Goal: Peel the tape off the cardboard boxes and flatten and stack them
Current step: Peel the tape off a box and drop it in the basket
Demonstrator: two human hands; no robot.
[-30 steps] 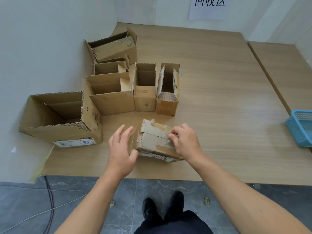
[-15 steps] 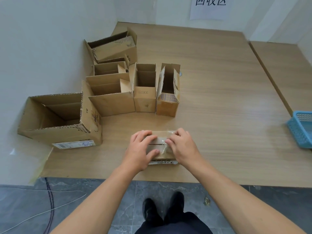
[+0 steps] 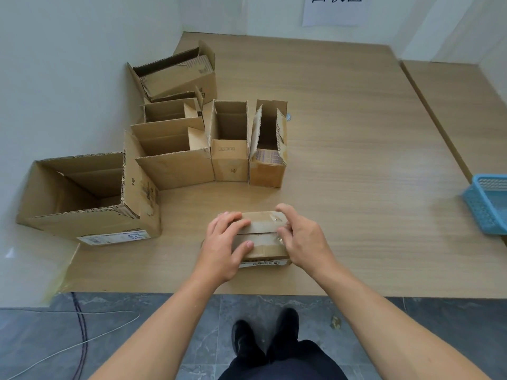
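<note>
Head view: the small box (image 3: pixel 262 249) lay on the counter (image 3: pixel 370 165) directly under both hands, close to the near edge. The left hand (image 3: pixel 223 246) rested on top of it, fingers laid fairly straight over the far edge and thumb pressing the lid. The right hand (image 3: pixel 303 244) was curled round the box's right end, with its fingertips (image 3: pixel 282 234) at the shiny tape (image 3: pixel 275 218) over the seam. Whether they had actually pinched a loose end could not be told.

This box looked closed, its flaps shut and tape across the top, so its peeling appeared barely begun at best. Beyond the hands stood a cluster of open boxes (image 3: pixel 230 149), upright or tipped with flaps raised. To the left of the left hand sat a larger open box (image 3: pixel 90 215) bearing a label. None of them had been flattened, and no stack of flat cardboard showed anywhere.

Judged from this, the task was at an early stage: one box was in hand, and every box remained to be flattened and stacked. A blue basket (image 3: pixel 488 207) sat well to the right of the right hand.
</note>
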